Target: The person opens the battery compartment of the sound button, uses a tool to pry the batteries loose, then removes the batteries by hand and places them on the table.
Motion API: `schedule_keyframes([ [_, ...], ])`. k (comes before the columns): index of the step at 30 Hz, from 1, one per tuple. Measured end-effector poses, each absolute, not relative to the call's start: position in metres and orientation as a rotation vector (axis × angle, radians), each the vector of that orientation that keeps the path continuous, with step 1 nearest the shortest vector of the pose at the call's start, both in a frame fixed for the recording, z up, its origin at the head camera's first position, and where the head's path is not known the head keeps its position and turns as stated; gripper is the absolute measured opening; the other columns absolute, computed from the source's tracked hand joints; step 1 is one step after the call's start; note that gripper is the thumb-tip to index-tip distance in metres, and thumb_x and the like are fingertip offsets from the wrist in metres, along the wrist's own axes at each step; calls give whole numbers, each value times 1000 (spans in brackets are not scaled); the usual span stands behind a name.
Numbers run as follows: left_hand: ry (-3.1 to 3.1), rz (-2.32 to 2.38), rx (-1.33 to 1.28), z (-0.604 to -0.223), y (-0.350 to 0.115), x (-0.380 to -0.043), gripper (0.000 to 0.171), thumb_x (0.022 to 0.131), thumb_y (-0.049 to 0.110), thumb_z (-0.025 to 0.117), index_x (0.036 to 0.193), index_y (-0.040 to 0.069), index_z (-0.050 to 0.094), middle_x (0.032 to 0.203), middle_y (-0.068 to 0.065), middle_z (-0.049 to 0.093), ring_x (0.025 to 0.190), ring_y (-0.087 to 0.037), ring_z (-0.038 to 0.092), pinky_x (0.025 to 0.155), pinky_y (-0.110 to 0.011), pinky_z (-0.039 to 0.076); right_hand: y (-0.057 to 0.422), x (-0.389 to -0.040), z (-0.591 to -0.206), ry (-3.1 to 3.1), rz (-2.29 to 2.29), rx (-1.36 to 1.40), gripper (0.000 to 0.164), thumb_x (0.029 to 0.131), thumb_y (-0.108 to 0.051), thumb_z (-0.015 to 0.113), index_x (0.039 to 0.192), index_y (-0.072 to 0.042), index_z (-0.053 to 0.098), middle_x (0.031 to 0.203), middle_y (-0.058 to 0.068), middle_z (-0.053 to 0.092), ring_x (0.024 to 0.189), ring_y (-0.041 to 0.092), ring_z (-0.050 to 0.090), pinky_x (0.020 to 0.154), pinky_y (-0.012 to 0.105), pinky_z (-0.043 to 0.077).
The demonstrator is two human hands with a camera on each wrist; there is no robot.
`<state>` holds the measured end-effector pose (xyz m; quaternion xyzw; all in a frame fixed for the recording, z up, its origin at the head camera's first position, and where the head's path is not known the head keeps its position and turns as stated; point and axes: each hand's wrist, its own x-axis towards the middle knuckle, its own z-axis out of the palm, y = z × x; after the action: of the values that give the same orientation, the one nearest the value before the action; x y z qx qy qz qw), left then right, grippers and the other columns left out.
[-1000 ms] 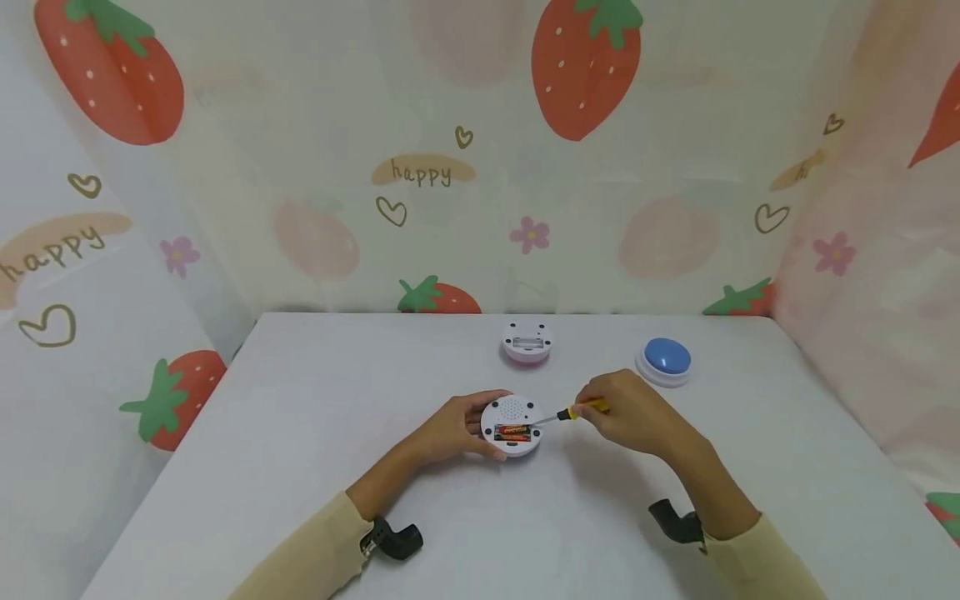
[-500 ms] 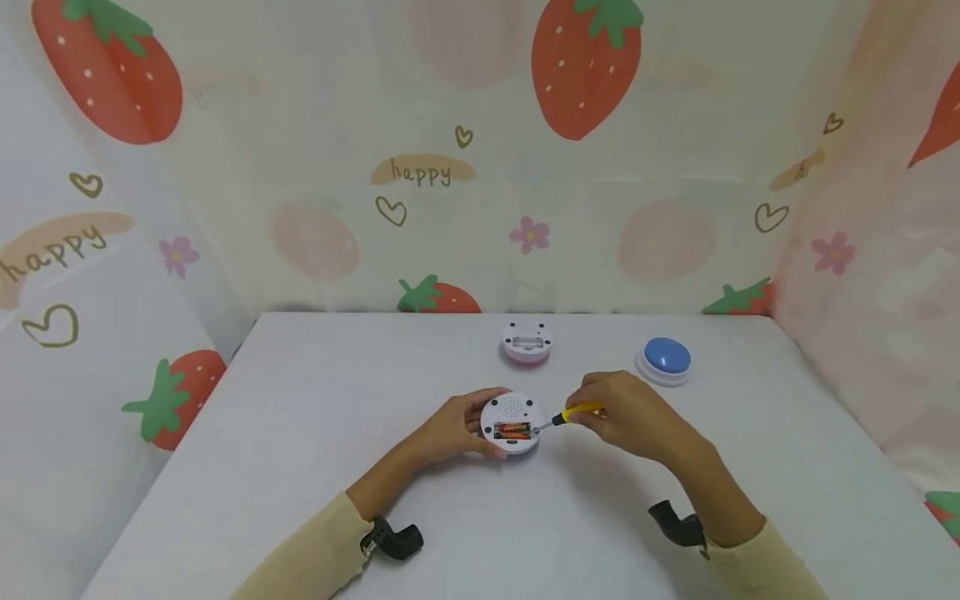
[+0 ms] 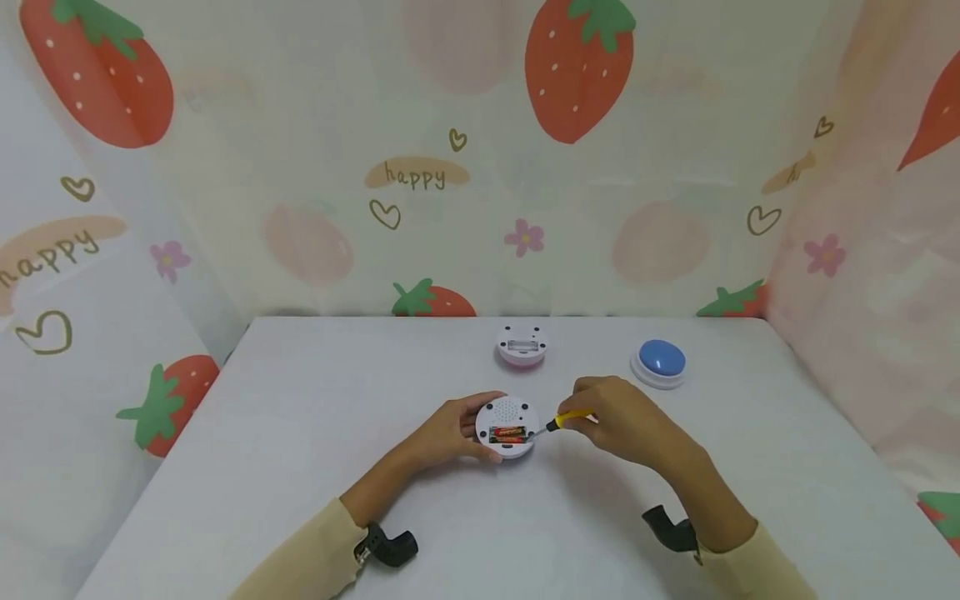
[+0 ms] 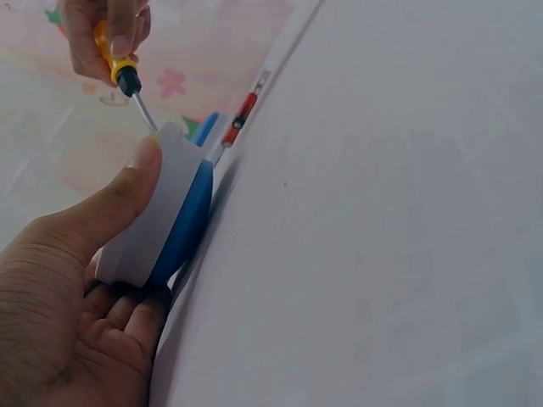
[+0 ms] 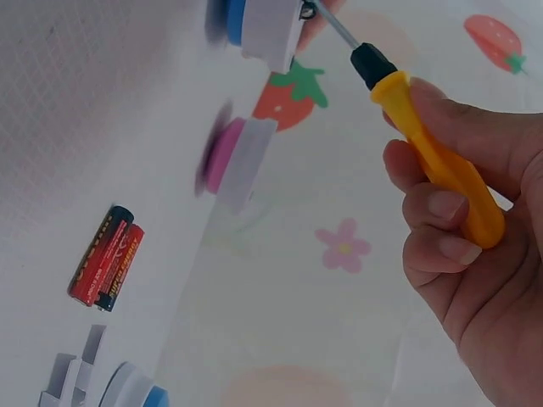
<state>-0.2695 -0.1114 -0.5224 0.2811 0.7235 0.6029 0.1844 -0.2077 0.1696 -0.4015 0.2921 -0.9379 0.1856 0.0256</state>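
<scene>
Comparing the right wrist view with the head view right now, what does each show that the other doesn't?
Only the right wrist view: two loose batteries lying side by side, and some pale pieces, too cropped to identify.

Only the head view: the sleeves, and the bare battery slot in the upturned face of the white-and-pink device.

Both: the right hand gripping the yellow screwdriver, the white round device at its tip, the white-and-pink device and the blue-topped button.

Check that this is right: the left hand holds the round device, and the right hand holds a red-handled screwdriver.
Not quite: the screwdriver is yellow-handled, not red-handled, as the right wrist view shows. The rest is right.
</scene>
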Motion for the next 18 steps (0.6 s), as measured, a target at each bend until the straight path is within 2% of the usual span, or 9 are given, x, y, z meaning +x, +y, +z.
schedule_keyframes([
  [10,2061,1694,799,-520,-111,-267,92,73,3,91,153,7,43,149,-13,51,131,-24,55,103,-27,50,169,-205,-400,-2890,574,918,18,85,-6,81,101,-12,82,88,-6,69,81,10,65,73,22,58],
  [18,2066,1682,758,-517,-109,-265,93,72,2,91,153,9,44,149,-9,52,131,-22,55,102,-26,49,170,-204,-396,-2902,603,919,18,85,-5,81,102,-11,81,88,-6,69,81,10,64,72,20,57],
])
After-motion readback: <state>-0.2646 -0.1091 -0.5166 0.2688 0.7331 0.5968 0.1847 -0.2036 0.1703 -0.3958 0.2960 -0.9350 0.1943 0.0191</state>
